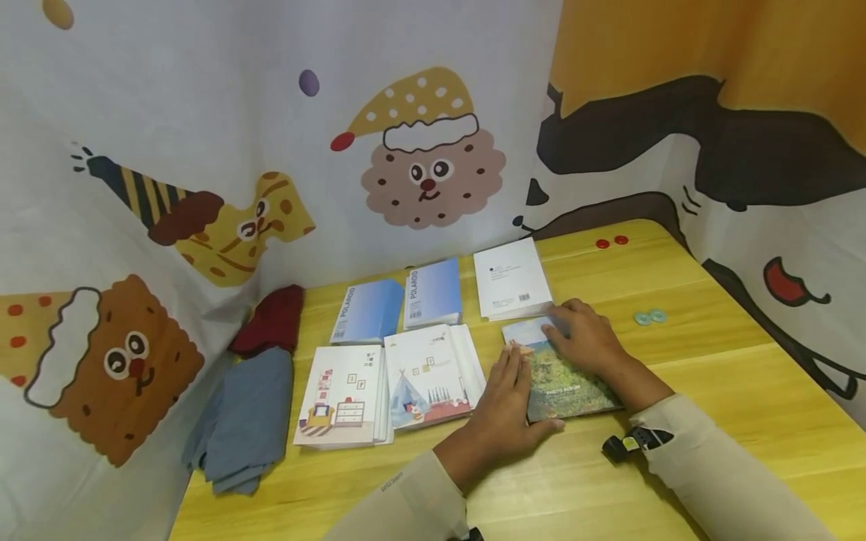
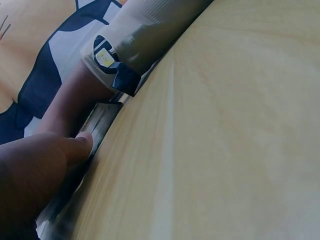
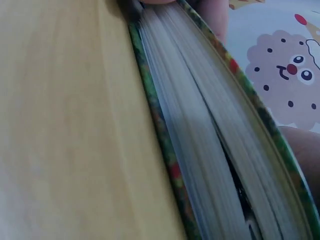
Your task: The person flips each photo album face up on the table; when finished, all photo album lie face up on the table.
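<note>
A thick photo album (image 1: 564,379) with a landscape cover lies on the table between both hands. Along its left side rests my left hand (image 1: 497,402), fingers fairly straight and thumb by the near edge. In the left wrist view, that thumb (image 2: 77,148) touches the album's edge. My right hand (image 1: 585,338) holds the album by its far right part, fingers bent around the edge. Close up in the right wrist view, the album's page block (image 3: 200,115) shows between green patterned covers, with a fingertip at its upper end.
Left of the album are two stacks of illustrated white albums (image 1: 341,394), two blue POLAROID albums (image 1: 433,293) and a white book (image 1: 513,278). Folded grey cloth (image 1: 250,421) and dark red cloth (image 1: 274,319) lie farther left. Red buttons (image 1: 602,244) and pale green buttons (image 1: 649,318) lie right.
</note>
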`<state>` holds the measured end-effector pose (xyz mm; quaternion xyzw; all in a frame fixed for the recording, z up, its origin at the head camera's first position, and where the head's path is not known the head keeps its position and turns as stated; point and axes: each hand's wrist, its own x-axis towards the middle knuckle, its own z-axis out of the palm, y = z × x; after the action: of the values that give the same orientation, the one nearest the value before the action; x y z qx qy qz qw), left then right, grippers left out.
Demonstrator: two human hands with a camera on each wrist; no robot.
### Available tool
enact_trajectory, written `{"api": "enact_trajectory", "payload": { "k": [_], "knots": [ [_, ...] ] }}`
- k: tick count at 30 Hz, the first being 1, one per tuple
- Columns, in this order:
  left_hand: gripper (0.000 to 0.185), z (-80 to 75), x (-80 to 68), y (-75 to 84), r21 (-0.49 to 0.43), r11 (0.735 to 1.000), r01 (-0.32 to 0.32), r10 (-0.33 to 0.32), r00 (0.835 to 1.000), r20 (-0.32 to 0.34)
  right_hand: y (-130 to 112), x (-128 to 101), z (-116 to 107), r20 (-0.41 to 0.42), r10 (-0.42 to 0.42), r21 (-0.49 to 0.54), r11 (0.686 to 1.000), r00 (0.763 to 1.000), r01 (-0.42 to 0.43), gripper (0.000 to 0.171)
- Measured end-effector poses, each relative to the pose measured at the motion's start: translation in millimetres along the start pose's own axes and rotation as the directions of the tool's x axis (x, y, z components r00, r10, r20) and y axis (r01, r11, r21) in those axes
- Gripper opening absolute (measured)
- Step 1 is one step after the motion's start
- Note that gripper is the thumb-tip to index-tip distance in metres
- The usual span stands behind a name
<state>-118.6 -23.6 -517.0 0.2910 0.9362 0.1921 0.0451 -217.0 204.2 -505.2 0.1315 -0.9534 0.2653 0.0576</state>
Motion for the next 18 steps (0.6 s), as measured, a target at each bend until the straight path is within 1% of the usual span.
{"api": "enact_trajectory", "payload": {
  "k": [3, 7, 10, 12, 14, 18],
  "knots": [
    [0.113, 1.6, 0.5, -0.4, 0.023, 1.000, -0.007, 0.007, 1.000, 0.001, 0, 0, -1, -0.017, 0.017, 0.002, 1.000, 1.000, -0.017, 0.044],
    [0.113, 3.2, -0.9, 0.9, 0.002, 1.000, -0.011, 0.011, 1.000, 0.011, -2, -1, -2, -0.060, 0.013, 0.001, 1.000, 0.998, -0.013, 0.038],
    [0.112, 3.5, -2.5, 2.4, -0.014, 1.000, -0.015, 0.015, 1.000, 0.013, -4, -2, -5, -0.093, 0.003, 0.026, 1.000, 0.996, 0.000, 0.032],
    [0.112, 3.8, -2.9, 2.6, -0.017, 1.000, -0.021, 0.021, 1.000, 0.013, -5, -3, -7, -0.108, -0.001, 0.063, 0.998, 0.994, 0.008, 0.029],
    [0.111, 3.7, -3.4, 2.4, -0.021, 0.999, -0.025, 0.026, 1.000, 0.016, -6, -3, -10, -0.125, -0.006, 0.121, 0.992, 0.992, 0.021, 0.026],
    [0.110, 2.8, -4.2, 1.8, -0.045, 0.998, -0.034, 0.036, 0.999, 0.027, -6, -4, -13, -0.177, -0.008, 0.256, 0.965, 0.984, 0.054, 0.022]
  ]
}}
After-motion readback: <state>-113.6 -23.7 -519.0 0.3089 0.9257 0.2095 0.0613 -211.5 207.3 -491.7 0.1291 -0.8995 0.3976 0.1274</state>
